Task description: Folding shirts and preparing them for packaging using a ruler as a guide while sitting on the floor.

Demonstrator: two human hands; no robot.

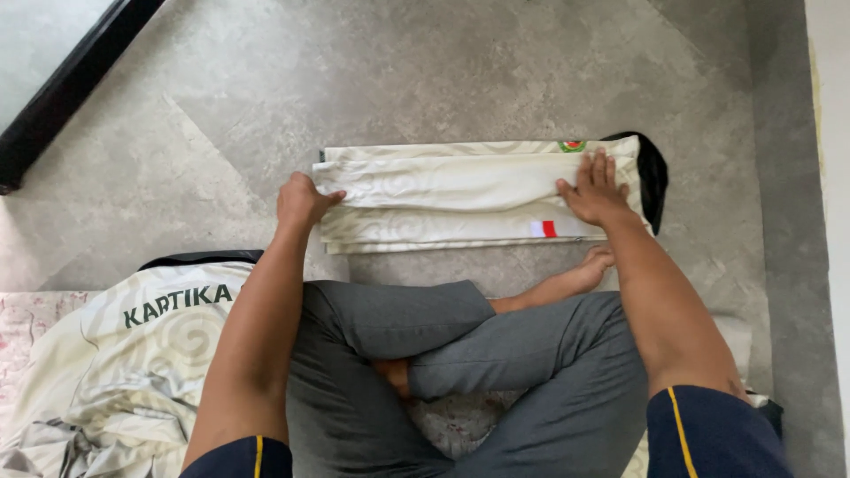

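A cream-white garment [443, 190] with a faint swirl pattern lies folded into a long strip on the grey floor in front of my crossed legs. It has black trim at its right end, a small round badge at the top right and a red-and-white patch near the bottom right. My left hand [301, 199] grips the strip's left end, fingers curled over a fold. My right hand [595, 188] lies flat, fingers spread, pressing the right end.
A second cream garment [115, 372] with dark green lettering lies crumpled at my left knee, partly over a pink patterned cloth [22, 327]. A black strip [71, 84] runs along the upper left. A pale wall [832, 133] borders the right side.
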